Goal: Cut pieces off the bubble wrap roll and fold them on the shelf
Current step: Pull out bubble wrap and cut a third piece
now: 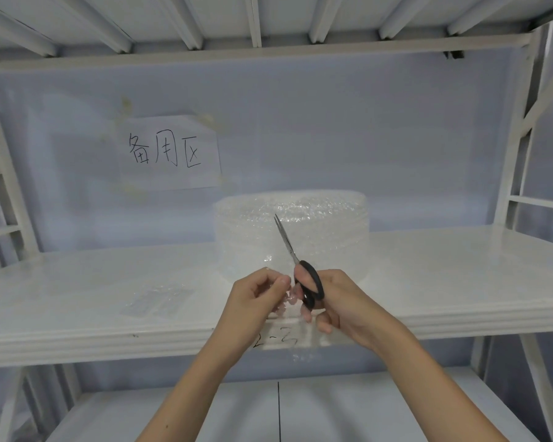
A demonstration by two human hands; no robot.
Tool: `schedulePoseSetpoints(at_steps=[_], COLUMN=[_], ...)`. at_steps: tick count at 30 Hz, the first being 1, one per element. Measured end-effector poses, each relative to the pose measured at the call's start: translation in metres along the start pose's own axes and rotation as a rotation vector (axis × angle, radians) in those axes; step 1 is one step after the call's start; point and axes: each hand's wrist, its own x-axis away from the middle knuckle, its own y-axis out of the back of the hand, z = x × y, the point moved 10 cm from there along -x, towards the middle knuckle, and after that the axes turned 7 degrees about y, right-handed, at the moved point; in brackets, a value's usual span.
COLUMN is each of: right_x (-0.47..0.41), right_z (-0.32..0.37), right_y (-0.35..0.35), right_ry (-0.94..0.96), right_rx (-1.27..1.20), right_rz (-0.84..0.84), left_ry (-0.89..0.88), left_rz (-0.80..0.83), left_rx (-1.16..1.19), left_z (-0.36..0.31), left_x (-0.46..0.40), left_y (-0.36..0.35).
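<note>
right hand (342, 301) grips black-handled steel scissors (297, 263); left hand (256, 298) pinches clear bubble wrap sheet (288, 314) before the clear bubble wrap roll (291, 231); folded bubble wrap piece (157, 301) lies on white metal shelf (109, 282).

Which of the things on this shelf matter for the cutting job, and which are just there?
Job: bubble wrap roll; scissors in right hand; loose wrap end pinched by left hand; folded piece; shelf.
Just there: paper sign on back wall; lower shelf.
</note>
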Motion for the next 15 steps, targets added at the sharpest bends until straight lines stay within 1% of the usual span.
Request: schedulePoseSetpoints(at_steps=[4,7,12,15], right_x=[0.014,0.025,0.037,0.047], right_z=[0.008,0.009,0.02,0.031], right_y=[0.001,0.011,0.051,0.084], right_ry=[0.045,0.042,0.086,0.11], right_rx=[0.028,0.012,0.053,0.135], right_rz=[-0.008,-0.071,-0.284,-0.475], left_ry=[0.019,0.029,0.06,0.068], left_rz=[-0.108,-0.11,-0.09,-0.067], left_rx=[0.048,0.064,0.072,0.076], left_z=[0.002,0.003,0.008,0.011], left_x=[-0.004,-0.006,-0.006,-0.007], left_y=[0.019,0.022,0.014,0.01])
